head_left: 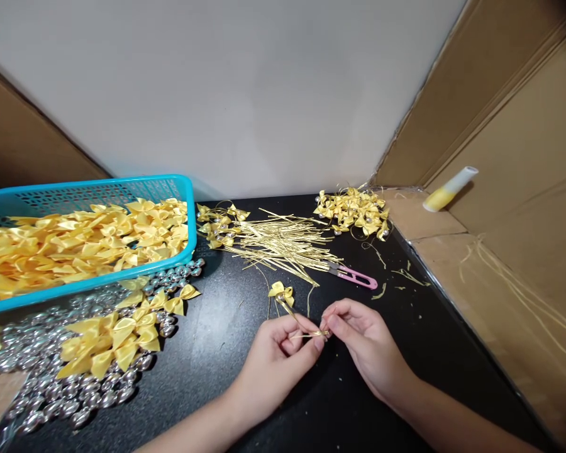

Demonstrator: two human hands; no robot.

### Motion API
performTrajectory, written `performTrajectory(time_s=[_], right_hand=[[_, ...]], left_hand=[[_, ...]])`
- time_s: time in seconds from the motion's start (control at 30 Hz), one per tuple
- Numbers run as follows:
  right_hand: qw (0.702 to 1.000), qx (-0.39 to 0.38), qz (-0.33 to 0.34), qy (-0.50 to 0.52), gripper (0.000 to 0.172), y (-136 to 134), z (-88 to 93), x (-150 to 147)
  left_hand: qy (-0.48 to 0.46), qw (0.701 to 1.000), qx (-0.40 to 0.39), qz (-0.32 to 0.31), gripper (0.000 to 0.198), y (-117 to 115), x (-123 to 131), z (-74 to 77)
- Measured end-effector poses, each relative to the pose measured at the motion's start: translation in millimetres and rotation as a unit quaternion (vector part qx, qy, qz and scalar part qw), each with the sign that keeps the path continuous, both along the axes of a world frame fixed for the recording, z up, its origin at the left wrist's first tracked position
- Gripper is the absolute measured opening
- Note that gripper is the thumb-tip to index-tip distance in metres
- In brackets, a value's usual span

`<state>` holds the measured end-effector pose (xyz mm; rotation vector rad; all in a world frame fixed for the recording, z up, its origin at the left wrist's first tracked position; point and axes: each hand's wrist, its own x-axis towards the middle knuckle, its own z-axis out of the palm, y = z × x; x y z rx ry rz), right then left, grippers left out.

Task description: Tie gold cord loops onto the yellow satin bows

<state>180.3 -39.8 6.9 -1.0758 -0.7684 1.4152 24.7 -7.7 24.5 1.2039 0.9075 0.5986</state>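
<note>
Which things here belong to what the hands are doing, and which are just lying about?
In hand: left hand and right hand pinching a thin gold wire strand; small yellow satin bow beside them; bundle of gold wire strands; pink thread snips; pile of silver beads; turquoise plastic basket of yellow bows.
Lying about: yellow tube with white cap; brown cardboard sheet.

Both forearms come in from below and angle toward each other. The left hand (278, 352) has its fingers curled inward, thumb and forefinger pinched. The right hand (364, 340), just beside it, knuckles up, pinches likewise, and their fingertips almost meet.
</note>
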Motion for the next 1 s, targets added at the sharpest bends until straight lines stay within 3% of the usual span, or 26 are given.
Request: performTrajectory(time_s=[0.73, 1.0], right_hand=[[0.998, -0.015, 0.032, 0.046, 0.015, 0.3, 3.1, -0.1], [0.999, 0.011, 0.036, -0.010, 0.016, -1.1, 0.8, 0.9]], left_hand=[[-0.012, 1.000, -0.012, -0.004, 0.033, 0.1, -2.2, -3.2], [-0.015, 1.000, -0.015, -0.007, 0.035, 0.1, -2.1, -3.2]])
